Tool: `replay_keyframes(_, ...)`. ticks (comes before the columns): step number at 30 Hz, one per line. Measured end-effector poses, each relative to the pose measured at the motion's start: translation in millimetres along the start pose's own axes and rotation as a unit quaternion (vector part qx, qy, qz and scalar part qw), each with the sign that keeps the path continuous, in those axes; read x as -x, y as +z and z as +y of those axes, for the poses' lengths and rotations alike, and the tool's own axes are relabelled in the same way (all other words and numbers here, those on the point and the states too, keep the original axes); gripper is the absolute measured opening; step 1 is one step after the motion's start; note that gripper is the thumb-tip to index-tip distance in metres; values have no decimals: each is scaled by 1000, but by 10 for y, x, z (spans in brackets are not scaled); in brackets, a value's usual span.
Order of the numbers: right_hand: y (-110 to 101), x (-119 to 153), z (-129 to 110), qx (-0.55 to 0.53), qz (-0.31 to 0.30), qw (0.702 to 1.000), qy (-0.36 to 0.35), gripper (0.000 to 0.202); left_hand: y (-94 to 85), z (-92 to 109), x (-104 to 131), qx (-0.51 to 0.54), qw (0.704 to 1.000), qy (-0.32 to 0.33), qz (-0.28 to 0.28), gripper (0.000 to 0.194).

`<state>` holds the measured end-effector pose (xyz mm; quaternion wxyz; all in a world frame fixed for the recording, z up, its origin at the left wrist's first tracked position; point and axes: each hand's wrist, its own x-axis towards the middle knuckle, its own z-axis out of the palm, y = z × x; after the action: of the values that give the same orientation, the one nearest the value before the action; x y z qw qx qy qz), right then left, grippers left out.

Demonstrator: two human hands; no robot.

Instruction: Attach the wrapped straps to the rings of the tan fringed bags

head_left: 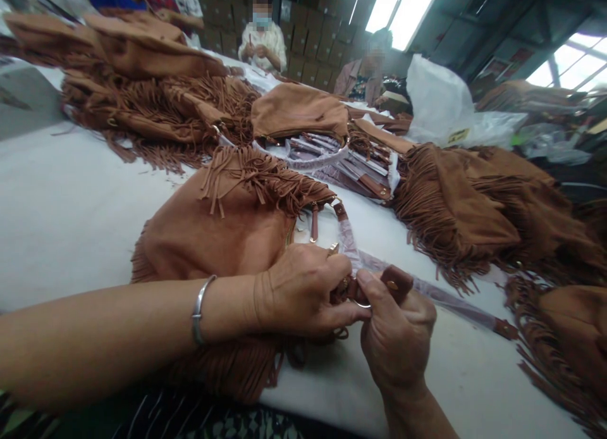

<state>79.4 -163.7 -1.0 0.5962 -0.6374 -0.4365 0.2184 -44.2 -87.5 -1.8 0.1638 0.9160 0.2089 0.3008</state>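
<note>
Handbag [218, 236] of brown fringed suede is laid on the white table [85, 205], just beyond the forearms, with its opening turned toward the right; at the far end of that opening, the short plastic-wrapped strap [348, 240] is seen joined to the bag, so that end is judged done; at the near end, the join is judged unfinished, though it is mostly covered by the fingers. A metal ring [363, 305] is pinched narrowly between the thumb and fingers of the left hand [303, 287]; a leather tab [398, 283] is gripped by the closed thumb and fingers of the right hand [398, 338], with its loose part tilted up; whether it is fastened cannot be told. A long wrapped strap [450, 301] is stretched out beyond the right hand, its visible end [505, 329] joined to nothing.
</note>
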Motion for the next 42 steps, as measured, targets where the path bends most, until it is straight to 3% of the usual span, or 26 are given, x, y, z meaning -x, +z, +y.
replay_keyframes(10, 269, 220, -13, 4, 187, 979, -77, 28, -6, -54, 62, 51, 997, 34, 49, 43)
replay_keyframes(15, 270, 301, 45, -8, 217, 973, -83, 27, 2, -64, 68, 68, 994, 53, 62, 47)
replay_keyframes(17, 164, 274, 42, -22, 137, 990, -28, 29, -18, -91, 51, 65, 994, 77, 49, 47)
replay_keyframes(20, -61, 146, -51, -38, -60, 994, 85, 30, -60, -149, 11, 80, 986, 149, 7, 40)
replay_keyframes(24, -267, -70, -232, -57, -271, 939, 207, 28, -102, -200, -25, 177, 962, 204, -49, 33)
replay_keyframes(26, -282, -135, -271, -74, -327, 905, 262, 26, -115, -202, -27, 229, 953, 183, -82, 35)
replay_keyframes(29, -244, -152, -255, -71, -276, 923, 259, 28, -128, -170, -16, 256, 956, 79, -117, 41)
replay_keyframes(31, -212, -123, -230, -43, -223, 952, 206, 31, -130, -129, -6, 240, 963, 14, -123, 43)
replay_keyframes(33, -182, -75, -217, -10, -179, 974, 135, 32, -127, -83, 6, 206, 972, -11, -115, 42)
replay_keyframes(38, -32, 71, -190, 41, -55, 997, -41, 34, -110, -23, 37, 74, 995, 34, -58, 41)
replay_keyframes(42, 158, 174, -94, 19, 102, 991, -90, 34, -91, -49, 44, -56, 991, 118, -12, 50)
